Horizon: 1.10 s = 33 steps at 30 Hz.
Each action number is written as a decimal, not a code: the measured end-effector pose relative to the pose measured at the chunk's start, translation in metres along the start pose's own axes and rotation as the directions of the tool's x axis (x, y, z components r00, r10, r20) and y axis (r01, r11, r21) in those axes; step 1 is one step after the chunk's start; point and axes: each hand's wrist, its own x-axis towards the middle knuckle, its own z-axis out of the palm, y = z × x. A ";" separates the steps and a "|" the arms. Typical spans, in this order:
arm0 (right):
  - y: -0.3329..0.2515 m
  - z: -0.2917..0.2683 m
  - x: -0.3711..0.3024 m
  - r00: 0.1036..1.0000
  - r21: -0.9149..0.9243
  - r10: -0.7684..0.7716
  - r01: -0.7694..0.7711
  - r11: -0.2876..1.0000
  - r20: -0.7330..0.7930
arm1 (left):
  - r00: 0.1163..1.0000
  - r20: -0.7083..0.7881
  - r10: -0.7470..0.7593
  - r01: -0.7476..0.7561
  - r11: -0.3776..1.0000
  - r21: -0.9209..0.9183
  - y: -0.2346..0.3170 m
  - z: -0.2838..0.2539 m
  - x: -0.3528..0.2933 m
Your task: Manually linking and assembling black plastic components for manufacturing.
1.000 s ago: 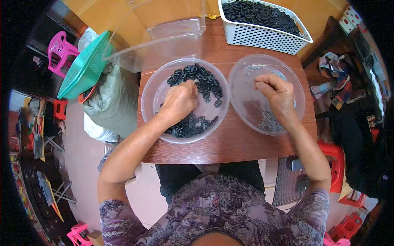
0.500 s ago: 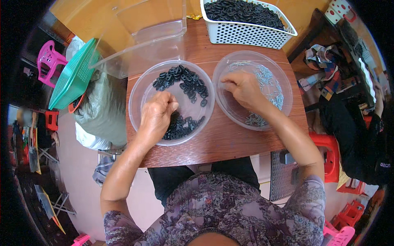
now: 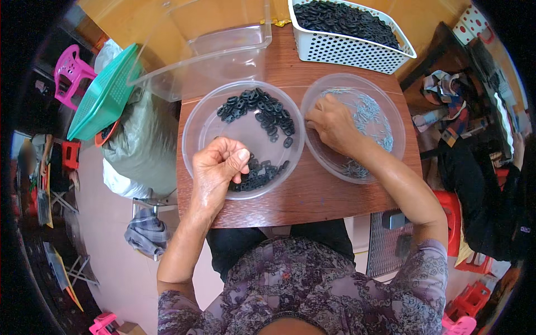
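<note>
1. Black pieces [image 3: 273, 114] lie heaped inside the clear bowl [image 3: 254, 137].
2. Over that bowl's near side, the left hand [image 3: 220, 162] curls, thumb against fingers; I can't tell whether it grips anything.
3. Right of the bowl, the right hand [image 3: 334, 125] bends over a second bowl [image 3: 398, 131] of pale pins [image 3: 367, 111], its grip hidden from me.
4. Beyond the bowl, rightward: a white basket [image 3: 346, 51].

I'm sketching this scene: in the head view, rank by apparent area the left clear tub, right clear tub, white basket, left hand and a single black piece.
1. Left clear tub and right clear tub: too alike to rank
2. White basket, visible part
3. Left hand
4. Single black piece
</note>
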 end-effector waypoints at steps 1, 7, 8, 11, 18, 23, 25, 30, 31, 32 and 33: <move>0.002 0.003 -0.001 1.000 -0.001 -0.018 0.018 1.000 -0.015 | 1.000 -0.015 -0.015 0.015 0.999 -0.030 0.000 0.001 -0.001; 0.000 0.006 0.002 0.999 0.031 -0.010 0.011 0.999 -0.041 | 0.998 -0.038 -0.043 0.038 0.993 -0.110 -0.006 0.003 -0.004; 0.001 0.006 0.002 0.999 0.060 0.004 -0.001 0.998 -0.049 | 0.998 -0.038 -0.041 0.037 0.993 -0.110 -0.007 0.004 -0.005; 0.002 0.004 0.003 0.999 0.127 0.048 -0.045 0.991 -0.021 | 0.998 -0.045 -0.051 0.045 0.992 -0.122 -0.007 0.005 -0.007; 0.001 0.002 0.003 0.985 0.198 0.158 -0.168 0.966 0.064 | 0.996 -0.060 -0.059 0.050 0.989 -0.141 -0.010 0.003 -0.011; 0.000 -0.003 0.001 0.971 0.212 0.201 -0.226 0.951 0.130 | 0.996 -0.065 -0.060 0.050 0.987 -0.154 -0.011 0.004 -0.011; -0.002 -0.007 0.001 0.965 0.199 0.224 -0.249 0.948 0.140 | 0.996 -0.062 -0.061 0.051 0.987 -0.155 -0.012 0.003 -0.012; -0.004 -0.010 -0.005 0.950 0.239 0.293 -0.310 0.920 0.106 | 0.997 -0.061 -0.048 0.038 0.987 -0.156 -0.010 0.001 -0.013; -0.005 -0.010 -0.005 0.954 0.232 0.285 -0.300 0.925 0.096 | 0.997 -0.063 -0.052 0.041 0.986 -0.162 -0.011 0.001 -0.013; -0.005 -0.010 -0.005 0.957 0.225 0.277 -0.290 0.930 0.085 | 0.997 -0.063 -0.052 0.042 0.986 -0.163 -0.011 0.001 -0.013; -0.005 -0.009 -0.004 0.957 0.224 0.278 -0.290 0.930 0.085 | 0.997 -0.062 -0.051 0.040 0.986 -0.164 -0.010 0.001 -0.013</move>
